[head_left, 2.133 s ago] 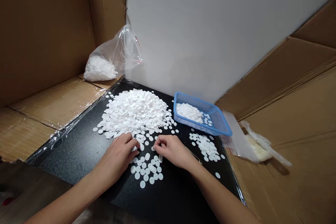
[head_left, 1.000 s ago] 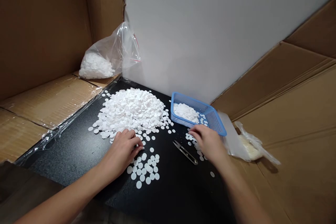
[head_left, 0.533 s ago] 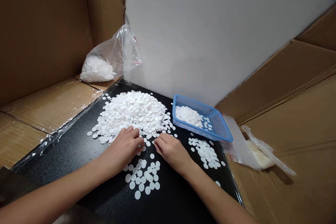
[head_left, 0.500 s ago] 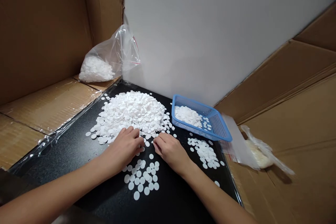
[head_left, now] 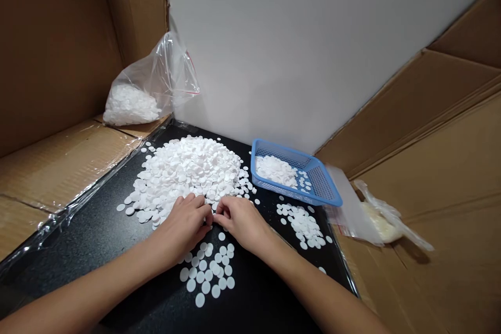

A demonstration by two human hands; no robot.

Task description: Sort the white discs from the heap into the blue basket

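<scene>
A large heap of thin white round discs (head_left: 191,164) lies on the black tabletop (head_left: 266,297). At its near edge my left hand (head_left: 190,222) is closed, fingers bent and pressed towards the thumb; whatever sits between them is hidden. My right hand (head_left: 240,222) faces it, thumb and forefinger curled into a pinch whose tips almost meet the left fingertips. Anything in that pinch is too small to make out. Just below the hands, a loose group of flat white discs (head_left: 206,286) is spread out in a mostly single layer.
A blue plastic basket (head_left: 332,195) holding white discs stands right of the heap. A smaller scatter of discs (head_left: 305,227) lies before it. Plastic bags (head_left: 133,104) (head_left: 385,222) rest on cardboard at both sides. A pale wall (head_left: 297,52) rises behind.
My right hand has moved left, bringing its fingertips close to those of my left hand. The whole view has shifted slightly.
</scene>
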